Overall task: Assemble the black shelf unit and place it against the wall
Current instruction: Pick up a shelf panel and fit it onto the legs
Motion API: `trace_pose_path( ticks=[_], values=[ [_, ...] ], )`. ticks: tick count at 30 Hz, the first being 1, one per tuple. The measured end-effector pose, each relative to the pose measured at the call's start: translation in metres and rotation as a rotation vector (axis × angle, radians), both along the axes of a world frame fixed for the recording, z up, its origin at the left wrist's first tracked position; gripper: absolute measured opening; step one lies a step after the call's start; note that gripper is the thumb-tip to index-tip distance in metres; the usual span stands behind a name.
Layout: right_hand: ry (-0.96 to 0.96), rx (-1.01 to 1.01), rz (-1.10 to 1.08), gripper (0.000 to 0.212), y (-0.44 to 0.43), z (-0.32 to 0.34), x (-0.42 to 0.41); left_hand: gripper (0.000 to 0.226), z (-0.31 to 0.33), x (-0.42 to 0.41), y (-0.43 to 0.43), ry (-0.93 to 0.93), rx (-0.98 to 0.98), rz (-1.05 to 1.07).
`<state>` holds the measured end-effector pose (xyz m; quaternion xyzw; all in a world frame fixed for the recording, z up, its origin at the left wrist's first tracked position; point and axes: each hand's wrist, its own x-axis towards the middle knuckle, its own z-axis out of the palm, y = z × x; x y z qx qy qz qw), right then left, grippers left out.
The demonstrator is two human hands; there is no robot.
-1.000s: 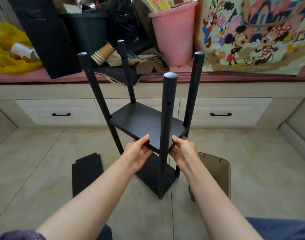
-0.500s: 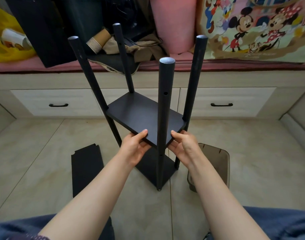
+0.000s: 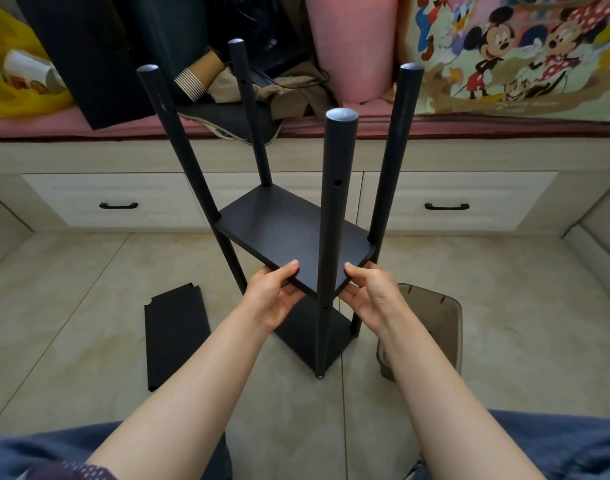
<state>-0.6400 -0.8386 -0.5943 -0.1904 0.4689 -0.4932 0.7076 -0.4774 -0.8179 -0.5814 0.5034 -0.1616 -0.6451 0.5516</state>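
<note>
Change: both hands keep their grip; view dipped, pink bin's rim now cut off.
Left hand (image 3: 274, 295): gripping middle shelf board (image 3: 289, 233), near edge.
Right hand (image 3: 372, 294): gripping same edge, right of front pole (image 3: 333, 216).
Writing: none readable; cartoon-mouse print (image 3: 511, 53) behind the shelf.

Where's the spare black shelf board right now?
The spare board lies flat on the floor, left of the shelf unit and just beyond the left forearm.
</note>
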Motion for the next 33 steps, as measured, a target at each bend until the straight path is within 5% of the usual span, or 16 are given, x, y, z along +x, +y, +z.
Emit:
trace_pose_path(
  ticks=[8, 14, 20, 25, 29, 33],
  values=[
    [-0.005, -0.014, 0.006, 0.031, 0.002, -0.005, 0.0, 0.023, -0.004, 0.0, 0.004, -0.007, -0.008, 0.006],
    [-0.045, -0.07, -0.019, 0.032, 0.006, -0.01, 0.002, 0.035, -0.011, -0.008, 0.012, -0.079, 0.024, -0.034],
    [0.177, -0.156, 0.068, 0.031, 0.004, -0.015, -0.011, 0.021, -0.018, -0.018, 0.019, -0.168, -0.012, -0.155],
    [0.183, -0.044, -0.029, 0.028, 0.006, -0.032, -0.031, 0.016, -0.018, -0.011, 0.014, -0.2, -0.036, -0.236],
    [0.53, 0.079, -0.167, 0.022, 0.016, -0.069, -0.057, 0.021, -0.023, -0.007, 0.015, -0.166, -0.054, -0.269],
    [0.984, 0.076, 0.026, 0.027, 0.037, -0.11, -0.075, 0.042, -0.025, -0.006, 0.022, -0.114, -0.084, -0.287]
  ],
)
